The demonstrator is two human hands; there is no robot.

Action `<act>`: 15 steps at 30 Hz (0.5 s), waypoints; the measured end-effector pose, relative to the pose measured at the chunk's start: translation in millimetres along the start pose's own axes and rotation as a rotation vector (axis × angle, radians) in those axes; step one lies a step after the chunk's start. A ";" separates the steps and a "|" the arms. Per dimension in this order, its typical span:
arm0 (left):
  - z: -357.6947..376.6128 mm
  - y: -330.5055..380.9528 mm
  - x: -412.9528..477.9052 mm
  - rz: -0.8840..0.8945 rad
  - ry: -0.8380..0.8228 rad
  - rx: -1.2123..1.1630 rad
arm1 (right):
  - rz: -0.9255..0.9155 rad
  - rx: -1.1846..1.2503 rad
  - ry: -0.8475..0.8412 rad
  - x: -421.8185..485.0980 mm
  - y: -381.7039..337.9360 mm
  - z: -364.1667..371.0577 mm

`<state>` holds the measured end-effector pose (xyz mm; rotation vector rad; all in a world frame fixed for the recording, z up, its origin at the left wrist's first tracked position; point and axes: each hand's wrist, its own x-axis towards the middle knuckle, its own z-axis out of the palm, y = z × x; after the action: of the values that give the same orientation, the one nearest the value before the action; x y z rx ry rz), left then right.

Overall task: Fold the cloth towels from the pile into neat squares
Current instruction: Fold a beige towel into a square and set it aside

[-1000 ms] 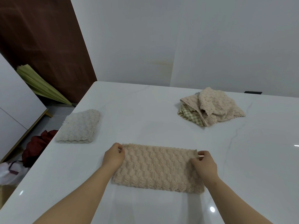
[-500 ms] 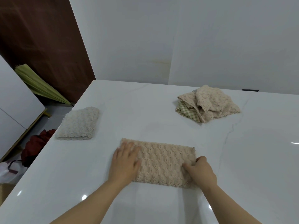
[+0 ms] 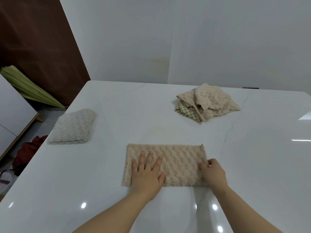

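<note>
Beige towel (image 3: pixel 180 163) lies on the white tabletop (image 3: pixel 151 115), folded into a long rectangle, directly under both grips. The left grip (image 3: pixel 148 175) lies flat on the left half of this towel, with the fingers straight and spread and the palm pressing the cloth down. The right grip (image 3: pixel 212 174) is at the right short edge of the towel; its fingers are curled there and the thumb lies on top, so it pinches this edge. A strip of the towel shows bare between the two grips.

Beyond the right grip, well apart and a little to its right, the pile (image 3: pixel 210 100) of unfolded towels lies crumpled, and a green checked cloth (image 3: pixel 185 111) shows at its lower left side. To the left of the left grip and farther away, a folded white towel (image 3: pixel 72 127) lies near the left edge of the tabletop. Nothing lies on the tabletop between the grips and these two.

Past the left edge, lower than the tabletop, a dark red cloth (image 3: pixel 27 152) lies on the floor, and a green folded object (image 3: pixel 28 88) leans near the brown wall (image 3: pixel 38 39); I cannot tell what it is.
</note>
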<state>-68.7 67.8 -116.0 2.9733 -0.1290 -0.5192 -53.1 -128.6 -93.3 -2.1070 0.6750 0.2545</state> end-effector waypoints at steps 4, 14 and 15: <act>-3.4 -2.0 1.1 -0.001 0.009 0.024 | 0.038 0.129 -0.077 -3.8 -3.4 -6.4; -2.3 -2.2 0.2 0.285 0.152 -0.036 | -0.018 0.373 -0.153 -12.7 -28.6 -7.0; -5.8 -2.5 2.3 0.272 0.130 -0.078 | -0.025 0.394 -0.166 -13.9 -32.0 -6.6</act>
<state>-64.4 70.7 -111.6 2.8392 -0.4795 -0.2892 -47.4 -113.9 -61.4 -1.6963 0.5496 0.2562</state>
